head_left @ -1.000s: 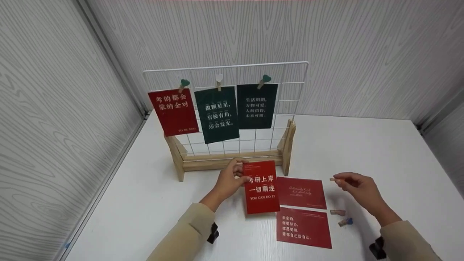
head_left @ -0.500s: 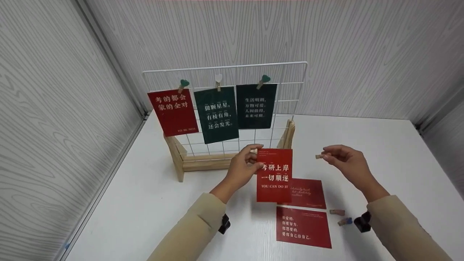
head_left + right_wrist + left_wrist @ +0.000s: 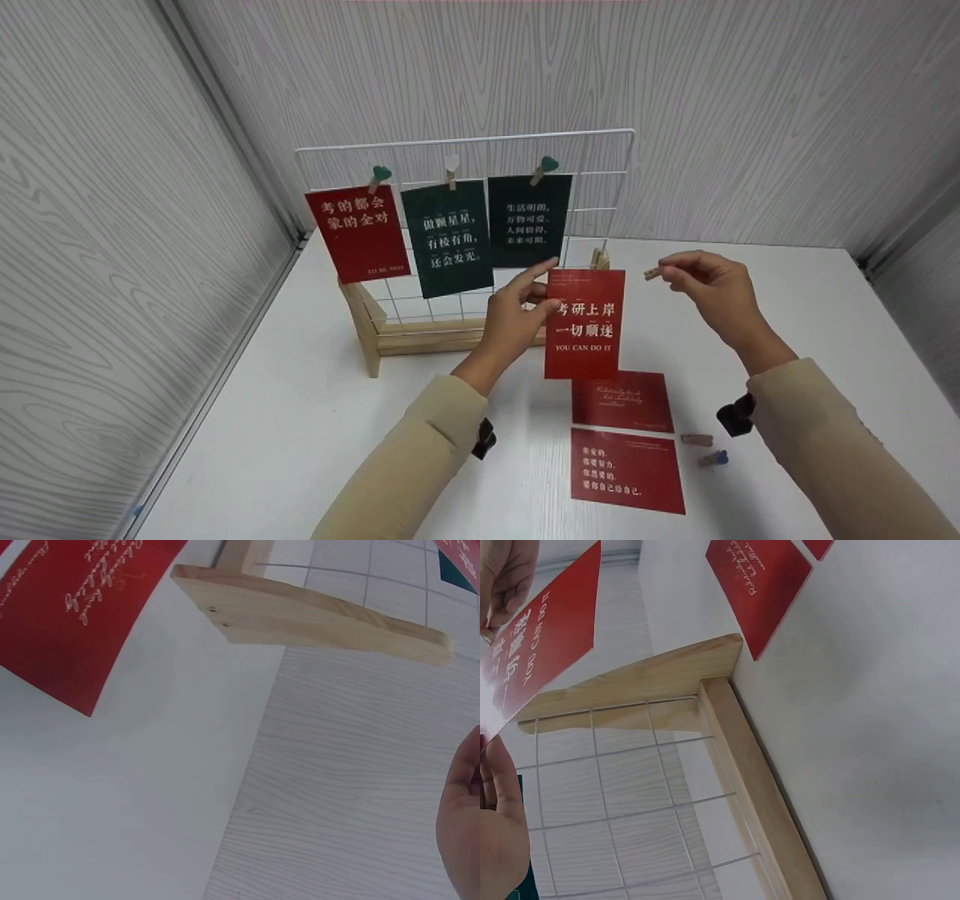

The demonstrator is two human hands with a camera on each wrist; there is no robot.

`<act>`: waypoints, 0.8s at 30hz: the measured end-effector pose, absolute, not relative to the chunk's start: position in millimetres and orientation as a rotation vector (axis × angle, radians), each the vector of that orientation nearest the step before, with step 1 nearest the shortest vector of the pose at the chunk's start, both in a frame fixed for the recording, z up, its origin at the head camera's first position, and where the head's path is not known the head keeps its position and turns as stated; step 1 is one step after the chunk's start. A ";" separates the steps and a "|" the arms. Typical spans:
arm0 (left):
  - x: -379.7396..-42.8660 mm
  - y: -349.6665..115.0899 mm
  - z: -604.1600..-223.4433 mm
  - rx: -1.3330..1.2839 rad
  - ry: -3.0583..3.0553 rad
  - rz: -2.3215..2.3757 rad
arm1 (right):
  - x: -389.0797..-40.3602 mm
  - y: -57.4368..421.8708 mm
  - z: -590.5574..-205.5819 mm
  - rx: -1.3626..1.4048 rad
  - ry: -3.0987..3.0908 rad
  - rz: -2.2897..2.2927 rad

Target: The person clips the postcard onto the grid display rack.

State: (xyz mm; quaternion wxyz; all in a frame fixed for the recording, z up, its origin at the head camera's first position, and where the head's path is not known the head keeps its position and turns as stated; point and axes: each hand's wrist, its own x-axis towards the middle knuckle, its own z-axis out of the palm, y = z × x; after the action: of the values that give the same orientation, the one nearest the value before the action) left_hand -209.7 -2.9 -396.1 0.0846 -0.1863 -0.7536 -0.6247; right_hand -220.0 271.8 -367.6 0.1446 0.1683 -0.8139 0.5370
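Note:
In the head view my left hand point(image 3: 516, 315) pinches a red card point(image 3: 583, 334) with white lettering by its left edge, upright in front of the rack's right end. To its right, my right hand point(image 3: 709, 289) pinches a small wooden clothespin point(image 3: 652, 274) between thumb and fingertips, apart from the card. The rack is a white wire grid point(image 3: 592, 174) on a wooden stand point(image 3: 420, 343). A red card point(image 3: 360, 238), a green card point(image 3: 448, 244) and a dark green card point(image 3: 529, 217) hang on it, each from a heart-topped clothespin. The left wrist view shows the held card point(image 3: 551, 634) above the grid.
On the white table point(image 3: 240, 420) lie two red cards, an upper one point(image 3: 637, 411) and a lower one point(image 3: 626, 472). Beside them lie a pinkish clothespin point(image 3: 697, 439) and a blue-topped clothespin point(image 3: 713, 457). A grained wall point(image 3: 750, 112) stands behind the rack.
My left hand has carried the red card up and right, toward the rack's right end. My right hand has risen and moved left with the clothespin. The hanging cards stay put.

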 end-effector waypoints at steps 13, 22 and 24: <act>-224.5 6.5 -374.6 -0.562 -2.140 -1.838 | -241.4 262.9 -336.8 0.439 -2.193 1.638; -231.2 13.8 -362.7 -0.540 -2.084 -1.807 | -247.3 252.5 -314.1 0.383 -2.117 1.677; -232.8 15.6 -359.7 -0.535 -2.064 -1.793 | -248.8 250.2 -310.0 0.376 -2.092 1.697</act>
State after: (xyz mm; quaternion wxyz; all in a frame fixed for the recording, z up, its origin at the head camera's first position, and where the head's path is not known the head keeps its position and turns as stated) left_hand -232.8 15.6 -359.7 0.1768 -0.1889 -0.7292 -0.6335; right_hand -248.8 250.2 -310.0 0.2094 0.1351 -0.7520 0.6102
